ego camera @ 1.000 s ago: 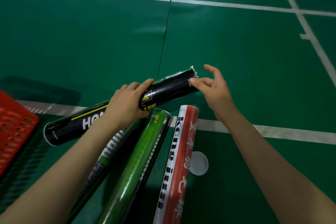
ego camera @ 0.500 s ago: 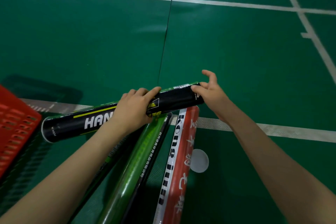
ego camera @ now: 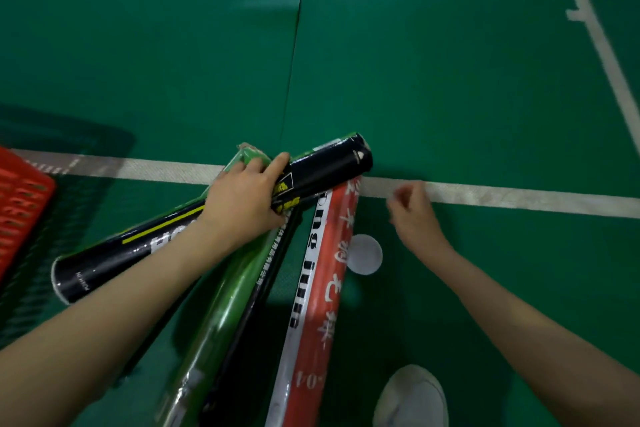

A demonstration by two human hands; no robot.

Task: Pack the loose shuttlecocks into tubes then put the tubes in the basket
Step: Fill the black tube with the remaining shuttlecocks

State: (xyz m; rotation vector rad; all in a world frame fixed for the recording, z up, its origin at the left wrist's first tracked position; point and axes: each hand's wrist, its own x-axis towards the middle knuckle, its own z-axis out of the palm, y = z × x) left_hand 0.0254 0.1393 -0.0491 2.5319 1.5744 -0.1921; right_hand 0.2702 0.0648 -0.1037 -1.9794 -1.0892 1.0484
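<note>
The green court floor (ego camera: 450, 80) is smooth matting with a seam running away up the middle and a woven-looking white line (ego camera: 519, 198) across it. The black tube (ego camera: 329, 166), a long glossy cylinder with a yellow stripe, is up off the floor. Its long axis slants from low on the left to high on the right, crossing over the far ends of the other two. The left hand (ego camera: 242, 198) grips it round the middle, fingers wrapped over the top.

The red tube (ego camera: 322, 288) and the shiny green tube (ego camera: 225, 315) lie fanned out, pointing away. A red slotted plastic basket (ego camera: 20, 204) sits at the left edge. The right hand (ego camera: 414, 215), blurred, hangs loosely curled beside the red tube, holding nothing I can make out. There is a white shoe (ego camera: 412, 399) below and a flat round white cap (ego camera: 363, 253) on the floor.
</note>
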